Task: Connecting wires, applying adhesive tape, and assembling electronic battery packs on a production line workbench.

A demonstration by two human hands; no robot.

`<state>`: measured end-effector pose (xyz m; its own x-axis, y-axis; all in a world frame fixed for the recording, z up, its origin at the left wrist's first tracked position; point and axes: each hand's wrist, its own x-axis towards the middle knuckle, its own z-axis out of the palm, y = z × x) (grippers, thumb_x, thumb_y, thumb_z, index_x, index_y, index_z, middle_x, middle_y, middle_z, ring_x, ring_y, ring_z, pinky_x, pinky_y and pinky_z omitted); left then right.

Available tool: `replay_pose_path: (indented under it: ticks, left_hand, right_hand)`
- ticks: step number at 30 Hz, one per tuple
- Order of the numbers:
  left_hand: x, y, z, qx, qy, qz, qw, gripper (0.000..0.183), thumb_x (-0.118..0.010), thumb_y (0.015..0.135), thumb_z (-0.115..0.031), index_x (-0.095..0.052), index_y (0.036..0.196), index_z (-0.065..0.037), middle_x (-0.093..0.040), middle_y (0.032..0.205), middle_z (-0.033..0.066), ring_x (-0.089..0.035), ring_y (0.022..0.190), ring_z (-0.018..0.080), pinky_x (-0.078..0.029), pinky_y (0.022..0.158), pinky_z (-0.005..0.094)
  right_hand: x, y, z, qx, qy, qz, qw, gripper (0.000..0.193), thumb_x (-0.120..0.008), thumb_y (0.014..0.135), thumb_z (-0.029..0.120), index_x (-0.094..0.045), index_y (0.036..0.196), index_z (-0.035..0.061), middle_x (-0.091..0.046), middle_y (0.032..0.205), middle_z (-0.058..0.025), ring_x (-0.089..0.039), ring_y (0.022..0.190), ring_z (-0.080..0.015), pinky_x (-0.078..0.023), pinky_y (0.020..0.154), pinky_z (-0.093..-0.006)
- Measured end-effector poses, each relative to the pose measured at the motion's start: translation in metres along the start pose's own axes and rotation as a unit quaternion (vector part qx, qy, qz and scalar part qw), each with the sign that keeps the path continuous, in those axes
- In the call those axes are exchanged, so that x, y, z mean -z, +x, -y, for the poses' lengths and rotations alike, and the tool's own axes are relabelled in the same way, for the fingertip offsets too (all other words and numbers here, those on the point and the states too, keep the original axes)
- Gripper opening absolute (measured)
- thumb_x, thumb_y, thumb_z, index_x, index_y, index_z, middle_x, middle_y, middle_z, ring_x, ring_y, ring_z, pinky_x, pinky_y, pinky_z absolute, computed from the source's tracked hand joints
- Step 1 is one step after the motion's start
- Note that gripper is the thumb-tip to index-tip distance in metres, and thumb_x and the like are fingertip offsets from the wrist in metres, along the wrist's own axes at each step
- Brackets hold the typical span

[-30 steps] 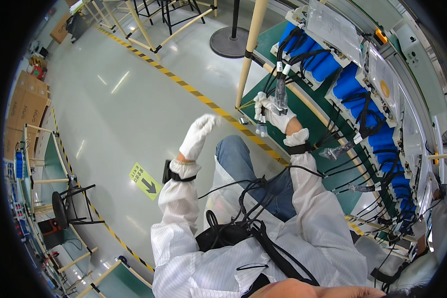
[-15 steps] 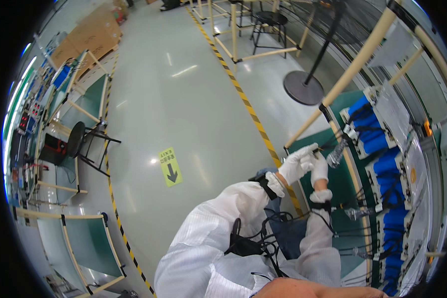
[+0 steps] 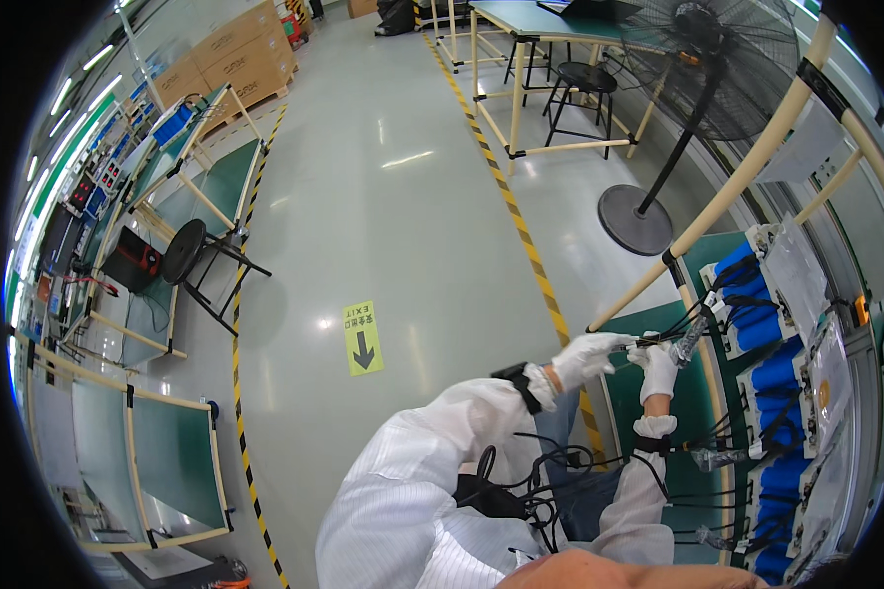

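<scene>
My left hand, in a white glove, has its fingers pinched at the tips of thin black cables. What exactly lies in that pinch is too small to make out. My right hand, gloved too, is closed around these cables just to the right. A bundle in clear plastic wrap hangs by the right fingers. The cables run toward a row of blue battery packs with pale end pieces on the bench.
Green bench surface lies under my hands, framed by a cream tube post. Clear plastic sheets cover the packs' far side. A black pedestal fan and a stool stand ahead. Black cords hang at my body.
My hands have moved slightly apart, and the black cables now show between them. The view has tilted up, bringing the fan and far bench further into sight.
</scene>
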<state>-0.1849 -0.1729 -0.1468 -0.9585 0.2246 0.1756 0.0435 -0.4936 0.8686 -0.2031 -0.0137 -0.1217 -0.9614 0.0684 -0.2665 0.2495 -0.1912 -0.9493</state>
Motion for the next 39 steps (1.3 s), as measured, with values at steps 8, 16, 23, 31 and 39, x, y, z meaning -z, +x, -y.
replay_pose_path:
  ticks: [8,16,23,31,39]
  left_hand:
    - [0.034,0.058,-0.03,0.122,-0.028,0.065,0.99,0.023,-0.057,0.082,-0.021,-0.057,0.09,0.0,-0.059,0.076,0.0046,-0.053,0.064,0.0115,-0.044,0.058,0.0248]
    - [-0.002,0.077,-0.025,0.096,0.028,0.115,0.988,0.02,-0.054,0.084,-0.017,-0.059,0.091,0.001,-0.06,0.081,0.004,-0.052,0.07,0.0088,-0.042,0.068,0.0212]
    - [-0.012,0.046,-0.029,0.11,-0.035,0.036,0.993,0.022,-0.051,0.085,-0.014,-0.054,0.1,0.002,-0.06,0.079,0.0045,-0.056,0.075,0.0111,-0.046,0.065,0.0235]
    - [-0.039,0.01,-0.017,0.145,-0.534,-0.044,0.832,0.039,-0.042,0.09,-0.016,-0.037,0.123,0.004,-0.047,0.088,0.0032,-0.046,0.078,0.0109,-0.04,0.076,0.0251]
    - [-0.014,0.008,-0.007,0.12,-0.29,-0.083,0.946,0.028,-0.051,0.085,-0.014,-0.051,0.107,0.004,-0.055,0.098,0.0086,-0.051,0.078,0.0124,-0.045,0.066,0.025]
  right_hand:
    - [0.016,0.011,0.0,0.399,-0.496,0.09,0.766,0.008,-0.05,0.076,0.003,-0.051,0.083,0.0034,-0.054,0.081,-0.0057,-0.053,0.076,-0.0203,-0.043,0.065,-0.0323]
    - [0.014,-0.016,0.039,-0.013,-0.018,0.04,0.999,0.037,-0.052,0.08,0.015,-0.043,0.113,0.0038,-0.054,0.091,-0.0031,-0.055,0.075,-0.0109,-0.043,0.053,-0.0192]
    - [-0.019,-0.003,0.003,-0.011,-0.118,0.005,0.993,0.011,-0.057,0.078,0.016,-0.059,0.073,0.0065,-0.053,0.062,0.0012,-0.049,0.053,-0.0071,-0.036,0.047,-0.0201]
    - [0.007,0.022,-0.032,0.002,0.118,0.056,0.991,0.012,-0.057,0.075,0.016,-0.059,0.079,0.0045,-0.056,0.069,-0.0032,-0.054,0.062,-0.0114,-0.041,0.055,-0.0222]
    - [0.002,0.02,-0.018,0.05,-0.194,0.002,0.98,0.017,-0.053,0.075,0.006,-0.052,0.09,0.0,-0.056,0.082,-0.0061,-0.055,0.078,-0.0141,-0.046,0.071,-0.026]
